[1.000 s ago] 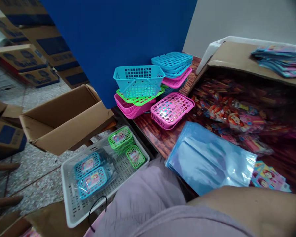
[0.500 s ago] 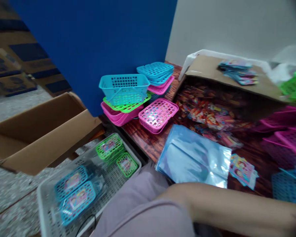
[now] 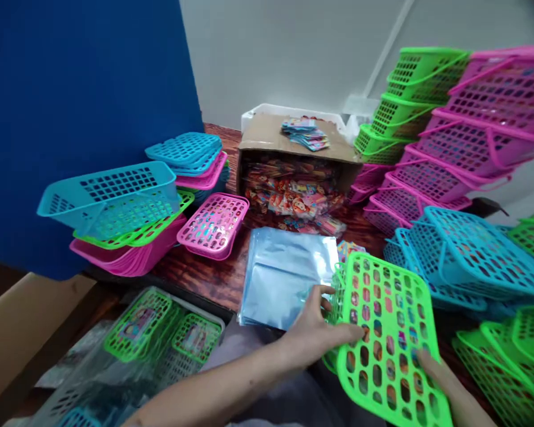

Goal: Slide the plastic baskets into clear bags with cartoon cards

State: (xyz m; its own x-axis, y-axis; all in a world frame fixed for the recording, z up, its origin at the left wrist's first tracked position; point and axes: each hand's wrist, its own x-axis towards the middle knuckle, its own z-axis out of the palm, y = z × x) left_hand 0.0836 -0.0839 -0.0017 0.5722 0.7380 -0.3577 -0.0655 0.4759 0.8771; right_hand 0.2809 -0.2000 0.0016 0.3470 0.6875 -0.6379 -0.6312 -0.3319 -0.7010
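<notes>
A green plastic basket with a perforated lid is tilted in front of me, and small colourful items show through its holes. My left hand grips its left side, thumb on the lid and fingers along the wall. On the lid's right edge lies my right hand; only a thumb shows, and its other fingers are hidden behind the basket. Left of the basket a stack of clear plastic bags lies flat on the table. A few printed cards peek out behind the basket.
A cardboard box of wrapped packets stands at the back. Tall stacks of pink baskets, with blue baskets and green ones, crowd the right. A pink lidded basket and a blue basket sit left; a crate with bagged baskets is below.
The view has swung right. Both hands now hold a green lidded basket, which was out of view before; earlier only one forearm showed, reaching to the right.
</notes>
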